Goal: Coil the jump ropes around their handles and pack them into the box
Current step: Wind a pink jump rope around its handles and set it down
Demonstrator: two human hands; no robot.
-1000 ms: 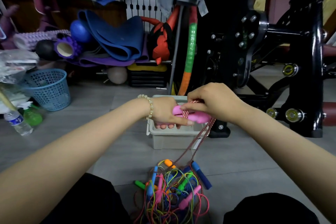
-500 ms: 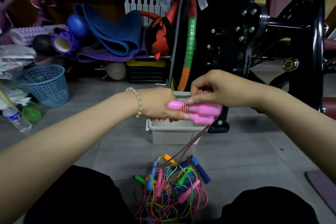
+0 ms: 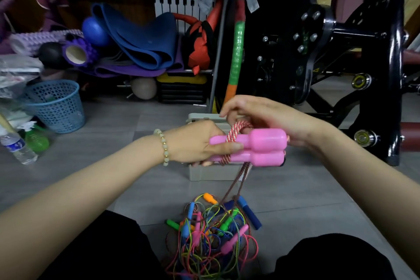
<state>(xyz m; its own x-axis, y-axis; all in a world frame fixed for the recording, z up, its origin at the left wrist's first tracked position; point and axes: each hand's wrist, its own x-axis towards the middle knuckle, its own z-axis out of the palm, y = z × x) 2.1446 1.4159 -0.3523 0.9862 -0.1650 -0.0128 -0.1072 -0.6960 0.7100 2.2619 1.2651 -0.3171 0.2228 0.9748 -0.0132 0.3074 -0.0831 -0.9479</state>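
Two pink handles (image 3: 261, 146) lie side by side, held level above a grey box (image 3: 209, 171). My left hand (image 3: 195, 141) grips their thin ends, thumb across the front. A red-and-white braided rope (image 3: 235, 128) loops over the handles, and my right hand (image 3: 261, 116) pinches that loop from behind. Two strands of this rope hang down to a tangled pile of coloured jump ropes (image 3: 213, 234) on the floor between my knees. The box is mostly hidden behind my hands.
A black exercise machine (image 3: 341, 52) stands at the right. A blue mesh basket (image 3: 55, 104), a water bottle (image 3: 18, 148) and a green spray bottle (image 3: 36, 138) sit at the left. Mats, foam rollers and balls are stacked along the back wall.
Both hands rose with the handles. My right hand carried the rope up and over the handles, adding a turn; the hanging strands are shorter.
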